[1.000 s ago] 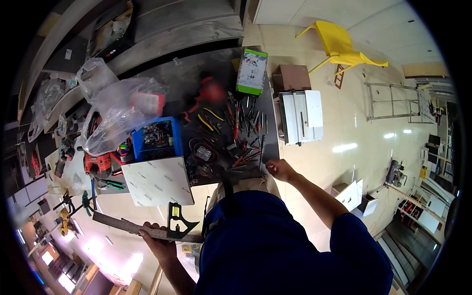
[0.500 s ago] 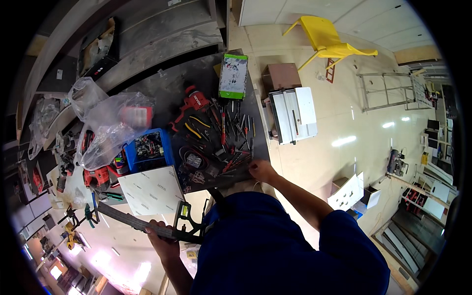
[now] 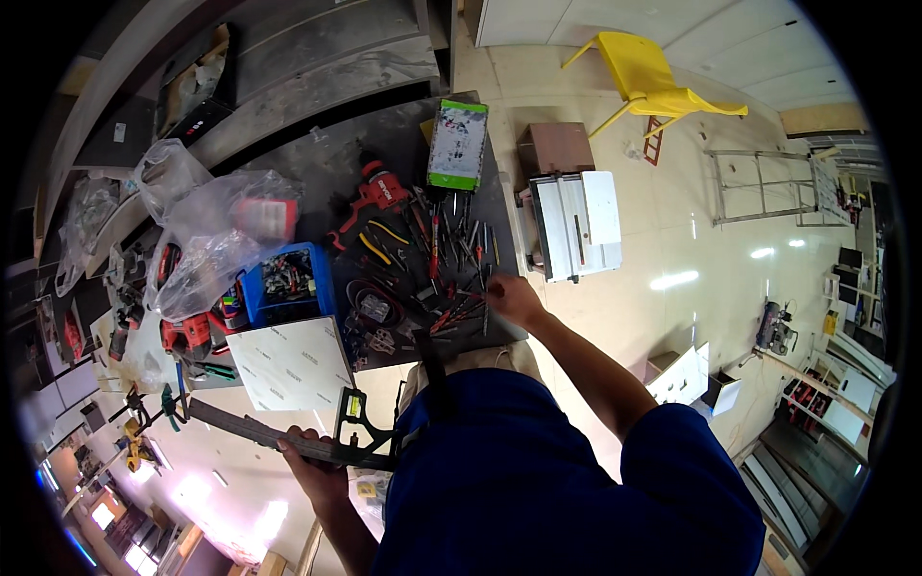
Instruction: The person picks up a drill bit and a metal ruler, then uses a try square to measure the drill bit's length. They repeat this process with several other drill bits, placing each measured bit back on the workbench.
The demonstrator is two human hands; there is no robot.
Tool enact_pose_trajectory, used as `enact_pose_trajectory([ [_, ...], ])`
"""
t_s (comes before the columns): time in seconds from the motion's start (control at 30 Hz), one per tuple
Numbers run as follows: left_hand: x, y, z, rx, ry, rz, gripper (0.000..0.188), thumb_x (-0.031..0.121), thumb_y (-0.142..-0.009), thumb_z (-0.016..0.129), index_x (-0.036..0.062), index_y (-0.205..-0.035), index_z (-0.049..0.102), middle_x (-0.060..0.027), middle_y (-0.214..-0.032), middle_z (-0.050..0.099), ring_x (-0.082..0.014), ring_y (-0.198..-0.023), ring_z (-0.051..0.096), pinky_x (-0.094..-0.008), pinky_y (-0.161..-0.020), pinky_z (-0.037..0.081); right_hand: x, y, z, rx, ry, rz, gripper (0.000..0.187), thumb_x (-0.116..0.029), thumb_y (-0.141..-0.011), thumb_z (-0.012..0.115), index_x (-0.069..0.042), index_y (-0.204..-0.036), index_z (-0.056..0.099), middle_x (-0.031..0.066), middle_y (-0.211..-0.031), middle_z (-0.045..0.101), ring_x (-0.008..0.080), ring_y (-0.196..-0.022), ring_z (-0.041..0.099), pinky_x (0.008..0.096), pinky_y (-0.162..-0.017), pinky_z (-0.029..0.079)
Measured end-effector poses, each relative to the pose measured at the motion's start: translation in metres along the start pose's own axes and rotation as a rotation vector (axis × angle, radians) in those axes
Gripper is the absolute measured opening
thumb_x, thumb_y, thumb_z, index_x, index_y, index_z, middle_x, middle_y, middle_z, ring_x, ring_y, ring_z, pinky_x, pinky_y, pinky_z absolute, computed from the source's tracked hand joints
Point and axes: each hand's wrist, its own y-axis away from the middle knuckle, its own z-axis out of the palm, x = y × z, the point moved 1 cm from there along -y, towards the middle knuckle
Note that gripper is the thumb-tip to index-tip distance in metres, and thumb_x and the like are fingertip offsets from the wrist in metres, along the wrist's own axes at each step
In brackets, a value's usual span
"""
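Observation:
My left hand (image 3: 312,458) is wrapped round the metal blade of a combination square (image 3: 252,429). Its dark head, with a yellow-green level vial, sits close to my waist. Over the right edge of the dark worktop (image 3: 384,134), my right hand (image 3: 516,302) reaches in among loose hand tools (image 3: 459,312). Its fingers are drawn together at a thin tool's end; what they grip, if anything, is too small to make out. Yellow-handled pliers (image 3: 376,248) and a red cordless drill (image 3: 377,190) lie farther to the left.
A blue bin (image 3: 331,293) of small hardware stands beside a white panel (image 3: 288,368) overhanging the worktop's near edge. Clear plastic bags (image 3: 197,240) and red power tools (image 3: 185,336) crowd the left. A green-edged box (image 3: 457,144) is at the back; a yellow chair (image 3: 634,72) stands beyond.
My right hand has moved up and away from the worktop's near right corner, farther in among the tools. The left hand still holds the combination square, with little movement.

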Motion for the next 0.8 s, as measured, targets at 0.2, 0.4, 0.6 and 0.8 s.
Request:
enact_pose_trajectory([
  [0.2,-0.003,0.0,-0.005,-0.046,0.01,-0.009,0.037,0.054,-0.094,0.048,0.0169,-0.094,0.046,0.0048,-0.074,0.048,-0.0084,-0.052,0.045,-0.0223,-0.04,0.031,-0.018,-0.013,0.013,-0.1,0.332,-0.113,0.026,-0.029,-0.08,0.066,-0.005,-0.088,0.062,0.0156,-0.083,0.066,0.0348,-0.081,0.064,0.0452,-0.07,0.051],
  [0.4,-0.005,0.002,-0.004,-0.069,0.038,0.013,0.037,0.053,-0.095,0.047,0.0158,-0.092,0.048,0.0039,-0.071,0.048,-0.009,-0.048,0.045,-0.0231,-0.038,0.032,-0.012,-0.011,0.018,-0.127,0.201,-0.165,0.025,-0.026,-0.081,0.066,-0.004,-0.091,0.063,0.0161,-0.085,0.066,0.0332,-0.081,0.065,0.0426,-0.069,0.052],
  [0.6,-0.004,0.0,-0.006,0.016,0.04,0.003,0.037,0.053,-0.095,0.047,0.0156,-0.093,0.048,0.0035,-0.071,0.048,-0.0093,-0.049,0.045,-0.0233,-0.039,0.034,-0.009,-0.012,0.012,-0.115,-0.304,0.162,0.024,-0.026,-0.081,0.068,-0.002,-0.084,0.066,0.0142,-0.073,0.066,0.026,-0.068,0.065,0.036,-0.064,0.05],
  [0.8,-0.008,-0.012,-0.028,0.151,0.131,0.044,0.038,0.052,-0.094,0.05,0.0149,-0.096,0.049,0.0001,-0.074,0.051,-0.0128,-0.054,0.048,-0.025,-0.044,0.039,-0.031,-0.016,0.003,-0.103,-0.101,0.134,0.025,-0.026,-0.08,0.071,-0.002,-0.086,0.068,0.0158,-0.077,0.068,0.0274,-0.072,0.067,0.0368,-0.066,0.053],
])
